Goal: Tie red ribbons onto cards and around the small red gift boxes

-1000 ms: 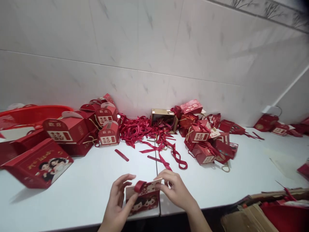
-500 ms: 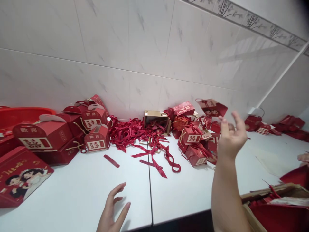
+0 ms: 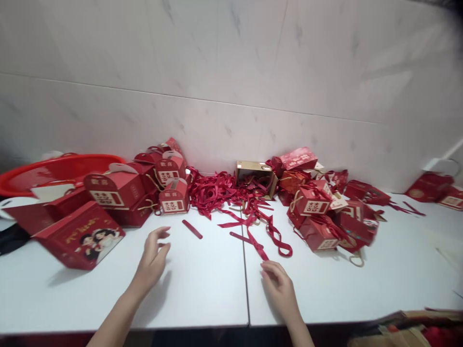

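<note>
My left hand (image 3: 155, 255) hovers over the white table, fingers loosely curled but apart from the thumb, with nothing in it. Closest to it are a flat dark-red strip (image 3: 192, 229) and a small red gift box (image 3: 174, 197) with a cream label. My right hand (image 3: 279, 288) is low over the table right of the seam. Its bent fingers close at the near end of a red ribbon (image 3: 255, 242), whose tip they cover. Another ribbon (image 3: 281, 243) lies looped just beyond. Behind them is a tangled heap of red ribbons (image 3: 213, 190).
Red gift boxes (image 3: 314, 205) are piled right of the ribbons, and more boxes (image 3: 114, 189) stand at the left. A large box with a printed couple (image 3: 88, 236) and a red basin (image 3: 65, 168) are farther left. An opened gold box (image 3: 255, 166) rests near the wall. A carton (image 3: 401, 320) is lower right.
My right hand has come down and left from the raised box to the ribbon end. The box is out of my hand. My left hand has moved farther over the table, and the view has shifted.
</note>
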Demonstrator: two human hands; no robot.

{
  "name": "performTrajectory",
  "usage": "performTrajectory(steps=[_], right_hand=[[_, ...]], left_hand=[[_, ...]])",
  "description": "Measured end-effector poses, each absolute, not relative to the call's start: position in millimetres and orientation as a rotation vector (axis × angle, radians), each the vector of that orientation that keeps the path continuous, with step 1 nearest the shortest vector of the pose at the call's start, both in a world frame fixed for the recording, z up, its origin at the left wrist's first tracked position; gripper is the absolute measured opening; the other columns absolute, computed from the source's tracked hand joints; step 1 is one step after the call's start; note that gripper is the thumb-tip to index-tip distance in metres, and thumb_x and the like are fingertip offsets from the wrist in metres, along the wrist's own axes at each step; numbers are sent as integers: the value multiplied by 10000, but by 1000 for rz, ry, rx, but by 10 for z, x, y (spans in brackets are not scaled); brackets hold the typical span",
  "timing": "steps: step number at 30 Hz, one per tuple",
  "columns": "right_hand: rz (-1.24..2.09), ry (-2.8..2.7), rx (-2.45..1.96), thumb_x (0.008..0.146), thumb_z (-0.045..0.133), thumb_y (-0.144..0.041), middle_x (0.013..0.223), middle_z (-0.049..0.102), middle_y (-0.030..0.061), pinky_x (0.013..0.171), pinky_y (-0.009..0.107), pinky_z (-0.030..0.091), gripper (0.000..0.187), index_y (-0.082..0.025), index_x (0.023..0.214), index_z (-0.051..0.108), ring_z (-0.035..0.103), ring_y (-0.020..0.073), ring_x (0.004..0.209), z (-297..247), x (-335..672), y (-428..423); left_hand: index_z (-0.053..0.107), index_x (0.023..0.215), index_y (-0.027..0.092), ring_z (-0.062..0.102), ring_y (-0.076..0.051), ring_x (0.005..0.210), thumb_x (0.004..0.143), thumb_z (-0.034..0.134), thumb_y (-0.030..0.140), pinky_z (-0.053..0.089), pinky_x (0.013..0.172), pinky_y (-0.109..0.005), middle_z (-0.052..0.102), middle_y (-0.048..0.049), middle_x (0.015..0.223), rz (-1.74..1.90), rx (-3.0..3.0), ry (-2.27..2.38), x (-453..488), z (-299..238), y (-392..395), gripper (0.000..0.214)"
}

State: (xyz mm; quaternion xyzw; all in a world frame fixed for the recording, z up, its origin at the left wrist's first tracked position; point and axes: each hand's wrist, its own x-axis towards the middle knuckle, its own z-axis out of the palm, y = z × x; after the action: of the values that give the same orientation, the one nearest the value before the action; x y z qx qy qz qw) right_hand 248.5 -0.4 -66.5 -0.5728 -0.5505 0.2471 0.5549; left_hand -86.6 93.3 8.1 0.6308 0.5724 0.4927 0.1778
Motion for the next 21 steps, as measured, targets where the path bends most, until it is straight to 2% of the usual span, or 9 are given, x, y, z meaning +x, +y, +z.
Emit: performTrajectory(steps=[2,4,5,9,14,18,21], right_hand=[[604,-1302,-1363,847,592,-325,1008,682,123,813,343,552,200,-181,909,715,662,249,955,-700,2496,-19],[629,-1294,-1372,848,591,-340,1006,683,119,813,341,548,204,-187,904,713,658,251,963,-706,2512,-21],[637,-1293,-1376,848,590,-347,1009,683,118,814,342,546,207,-188,902,712,656,253,969,-703,2518,-20],[666,-1298,-1397,855,579,-375,1003,686,114,826,350,536,231,-192,904,711,651,256,976,-686,2523,-21],[700,-1292,-1393,865,567,-398,980,690,114,831,352,529,257,-188,885,713,650,254,962,-654,2527,-30],[719,-1290,-1373,871,562,-393,968,689,112,823,341,528,254,-187,877,710,650,249,953,-626,2526,-33],[719,-1291,-1365,869,567,-383,951,688,108,807,332,527,242,-185,862,706,651,245,934,-614,2518,-25]], left_hand=[[501,1144,203,517,-301,1134,784,449,330,484,896,-465,534,-114,1156,1143,1935,1763,-925,121,1122,385],[533,1112,158,525,-349,1106,759,483,336,462,898,-536,551,-154,1133,1057,1962,1830,-927,114,1326,399],[559,1074,159,538,-350,1090,754,497,333,458,906,-536,573,-149,1111,1023,1987,1822,-906,101,1430,369],[642,887,205,605,-291,1019,711,577,241,465,930,-425,652,-75,997,887,2133,1662,-724,54,1810,192],[673,878,184,613,-292,1017,697,556,127,453,931,-425,670,-98,1027,811,2193,1552,-438,55,2064,223],[697,933,198,643,-226,941,758,569,203,498,863,-331,693,-67,1025,698,2270,1269,-123,-7,1992,217],[707,981,201,654,-223,877,739,651,322,518,788,-311,700,-66,993,619,2307,1110,153,-97,1874,276]])
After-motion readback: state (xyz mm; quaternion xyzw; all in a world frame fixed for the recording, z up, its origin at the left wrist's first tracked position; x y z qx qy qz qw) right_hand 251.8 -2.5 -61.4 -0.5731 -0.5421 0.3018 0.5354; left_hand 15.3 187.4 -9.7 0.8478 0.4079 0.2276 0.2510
